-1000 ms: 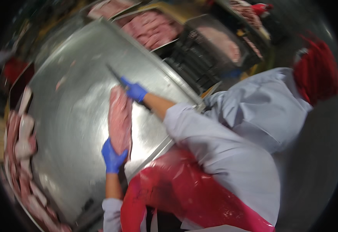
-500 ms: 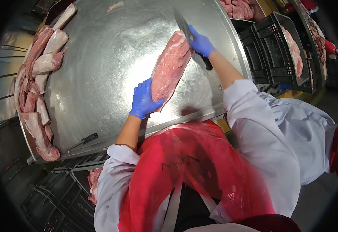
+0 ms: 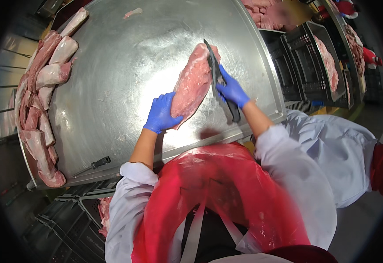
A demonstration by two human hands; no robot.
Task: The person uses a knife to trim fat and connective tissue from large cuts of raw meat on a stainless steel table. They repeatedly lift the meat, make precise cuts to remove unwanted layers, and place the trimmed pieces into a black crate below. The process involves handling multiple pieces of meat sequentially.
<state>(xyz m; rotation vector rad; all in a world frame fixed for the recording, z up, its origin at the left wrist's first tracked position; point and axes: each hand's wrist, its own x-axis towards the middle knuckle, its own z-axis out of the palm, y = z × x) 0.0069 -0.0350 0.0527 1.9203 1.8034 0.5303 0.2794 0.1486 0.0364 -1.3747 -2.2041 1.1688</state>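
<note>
Knife [image 3: 213, 65] pulled lower, onto upper end of meat [image 3: 192, 83], mid-frame. Gripped by right hand [image 3: 233, 89]; meat's lower end grasped by left hand [image 3: 160, 115]. If slick meat slips, knife could be deflected.

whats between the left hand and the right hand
From left hand to right hand: the meat slab, then a strip of metal tabletop, in the head view.

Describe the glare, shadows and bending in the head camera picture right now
Head view: white glare on the metal table around the meat piece; head view: a dark shadow on the table, just beyond the red apron; head view: the table's left side bows toward the picture's black border.
</note>
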